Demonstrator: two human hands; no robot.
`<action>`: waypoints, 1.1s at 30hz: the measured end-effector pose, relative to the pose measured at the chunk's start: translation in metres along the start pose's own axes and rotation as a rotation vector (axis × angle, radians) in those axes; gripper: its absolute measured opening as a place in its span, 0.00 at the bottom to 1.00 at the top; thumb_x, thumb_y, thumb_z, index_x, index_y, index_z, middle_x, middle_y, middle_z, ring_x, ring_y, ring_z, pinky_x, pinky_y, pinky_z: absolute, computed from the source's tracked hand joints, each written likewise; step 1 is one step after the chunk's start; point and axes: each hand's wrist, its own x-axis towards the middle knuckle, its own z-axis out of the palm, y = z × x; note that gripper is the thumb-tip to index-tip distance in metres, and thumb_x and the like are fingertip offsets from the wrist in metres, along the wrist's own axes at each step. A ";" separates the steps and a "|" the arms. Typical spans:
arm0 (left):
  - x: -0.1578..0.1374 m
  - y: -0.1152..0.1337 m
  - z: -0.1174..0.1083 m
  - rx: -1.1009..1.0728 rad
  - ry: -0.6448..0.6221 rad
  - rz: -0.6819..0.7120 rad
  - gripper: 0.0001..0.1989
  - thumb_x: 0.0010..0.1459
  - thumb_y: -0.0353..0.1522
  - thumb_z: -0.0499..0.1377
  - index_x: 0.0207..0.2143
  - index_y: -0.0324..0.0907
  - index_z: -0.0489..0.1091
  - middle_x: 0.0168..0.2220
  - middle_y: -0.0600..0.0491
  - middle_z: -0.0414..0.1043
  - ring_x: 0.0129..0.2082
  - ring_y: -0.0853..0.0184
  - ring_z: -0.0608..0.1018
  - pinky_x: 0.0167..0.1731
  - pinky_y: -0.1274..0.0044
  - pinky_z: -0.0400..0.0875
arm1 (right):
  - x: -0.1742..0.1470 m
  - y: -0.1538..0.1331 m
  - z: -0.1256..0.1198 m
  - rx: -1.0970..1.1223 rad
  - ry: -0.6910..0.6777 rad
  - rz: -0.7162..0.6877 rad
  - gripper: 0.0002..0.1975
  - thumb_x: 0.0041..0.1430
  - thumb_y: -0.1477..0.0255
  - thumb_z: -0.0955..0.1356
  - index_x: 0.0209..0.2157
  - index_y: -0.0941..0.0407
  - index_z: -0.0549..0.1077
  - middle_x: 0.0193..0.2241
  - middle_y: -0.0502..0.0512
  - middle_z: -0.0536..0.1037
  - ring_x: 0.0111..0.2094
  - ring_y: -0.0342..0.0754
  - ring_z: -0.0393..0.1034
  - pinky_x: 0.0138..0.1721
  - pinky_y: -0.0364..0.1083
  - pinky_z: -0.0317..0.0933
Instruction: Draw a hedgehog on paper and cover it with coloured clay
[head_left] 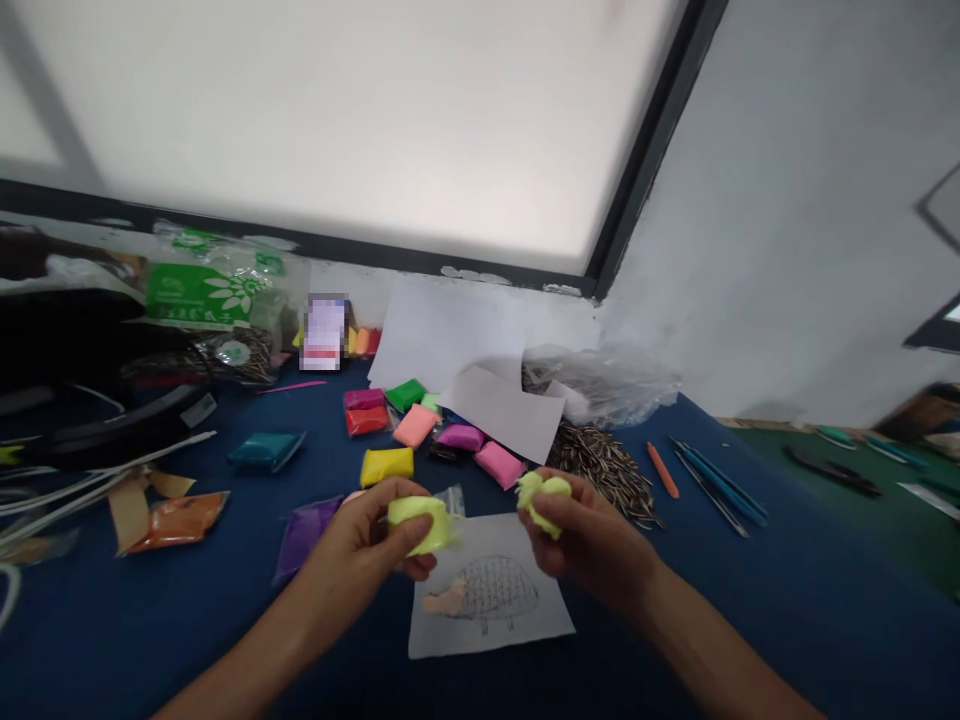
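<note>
My left hand (375, 530) is closed around a small pack of pale yellow-green modelling clay (417, 522), with a clear wrapper edge showing at its right. A loose, torn lump of the same clay (551, 503) is pinched in my right hand (592, 530). The two pieces are apart. Beneath and between my hands lies a white sheet with a drawing (495, 600) of a hedgehog-like animal; its body is covered in marks, and peach clay (448, 598) covers the head end.
Several coloured clay packs surround the sheet, including yellow (388, 466), purple (307, 537) and orange (180, 520). Behind my right hand is a pile of brown sticks or seeds (604, 465). Blue tweezers (716, 480) and an orange tool (663, 470) lie right. A phone (325, 333) stands at the back.
</note>
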 end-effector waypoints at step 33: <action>0.024 -0.015 -0.013 0.998 0.146 0.402 0.25 0.62 0.23 0.46 0.56 0.40 0.73 0.62 0.40 0.70 0.54 0.44 0.77 0.49 0.53 0.71 | -0.009 -0.006 0.009 -0.646 -0.015 -0.135 0.09 0.55 0.76 0.72 0.33 0.57 0.68 0.29 0.47 0.70 0.29 0.42 0.67 0.30 0.43 0.60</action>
